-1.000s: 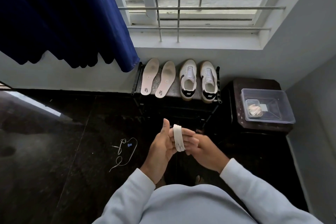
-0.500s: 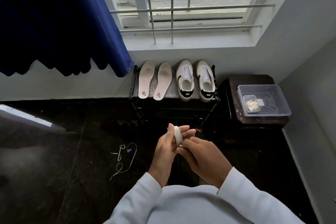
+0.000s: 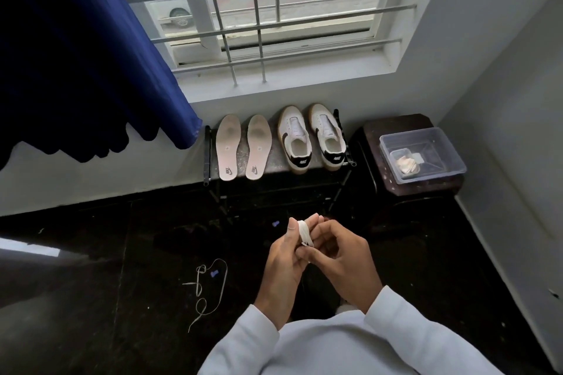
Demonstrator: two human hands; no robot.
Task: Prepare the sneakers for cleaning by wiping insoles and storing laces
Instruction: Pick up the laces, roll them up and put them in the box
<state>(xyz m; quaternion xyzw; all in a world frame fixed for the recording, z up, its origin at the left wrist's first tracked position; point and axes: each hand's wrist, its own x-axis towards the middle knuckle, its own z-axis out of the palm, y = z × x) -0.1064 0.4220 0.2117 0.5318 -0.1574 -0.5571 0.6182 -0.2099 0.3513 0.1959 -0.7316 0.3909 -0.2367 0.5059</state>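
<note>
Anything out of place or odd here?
One thing: a loose white shoelace lies tangled on the dark floor left of the hands, uncoiled, while the other white lace is wound around the left hand. Insoles and sneakers sit neatly on the rack.

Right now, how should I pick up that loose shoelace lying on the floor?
Pinch the loose lace at the small loop nearest you, coming straight down from above. It lies flat and tangled on the dark floor, so there is no edge to slide under from the side. A loop gives the fingers something to close on; I'd expect a grip there to lift the whole lace.
</note>
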